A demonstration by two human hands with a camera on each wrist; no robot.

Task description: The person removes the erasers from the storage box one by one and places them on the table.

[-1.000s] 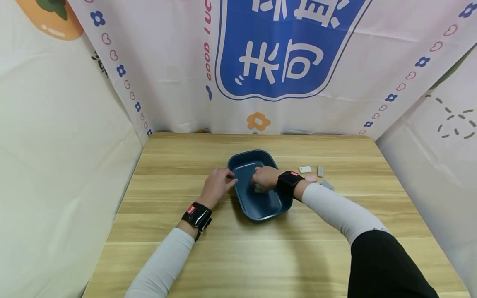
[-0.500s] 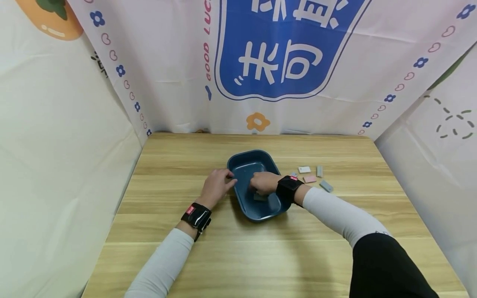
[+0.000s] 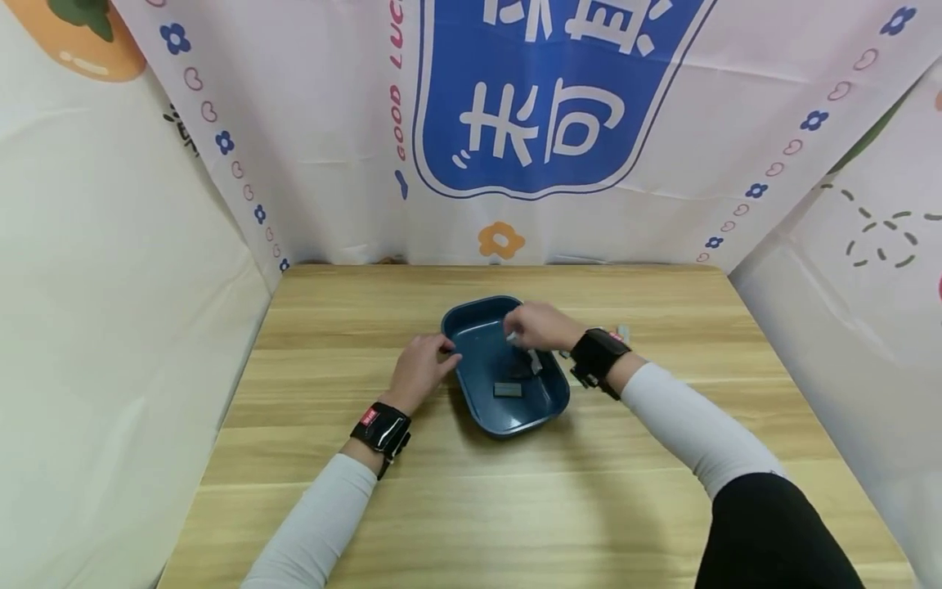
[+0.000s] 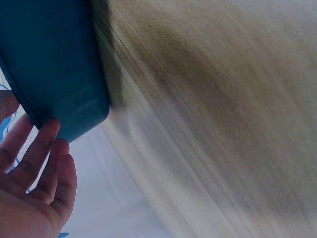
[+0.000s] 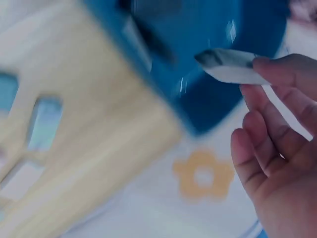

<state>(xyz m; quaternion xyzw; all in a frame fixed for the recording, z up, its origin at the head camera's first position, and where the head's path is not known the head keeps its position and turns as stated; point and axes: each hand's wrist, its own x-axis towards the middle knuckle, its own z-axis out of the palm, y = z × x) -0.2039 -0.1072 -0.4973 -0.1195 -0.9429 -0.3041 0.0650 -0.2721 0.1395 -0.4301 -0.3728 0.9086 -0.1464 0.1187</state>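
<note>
A dark blue rectangular tray (image 3: 478, 352) stands on the table. My left hand (image 3: 419, 372) holds its left rim, with the thumb and fingertips (image 4: 49, 126) on either side of the tray's edge (image 4: 64, 69). Over the tray's far right part, my right hand (image 3: 545, 325) pinches a small flat grey-and-white piece (image 5: 235, 67) between thumb and forefinger; its kind is unclear. A grey rectangular piece (image 3: 508, 390) lies on the tray floor. Another pale piece (image 3: 536, 361) is by the tray's right wall, blurred in the right wrist view.
Right of the tray lie several small flat pieces, among them a grey-blue one (image 5: 44, 124) and a whitish one (image 5: 22, 179). The right wrist and forearm hide most of them in the head view. A printed cloth (image 3: 353, 204) hangs behind the wooden table (image 3: 353, 311).
My right hand has risen from the tray floor and shifted towards the far right side, the small piece now showing in its fingers. The grey piece on the floor is uncovered. My left hand stays put.
</note>
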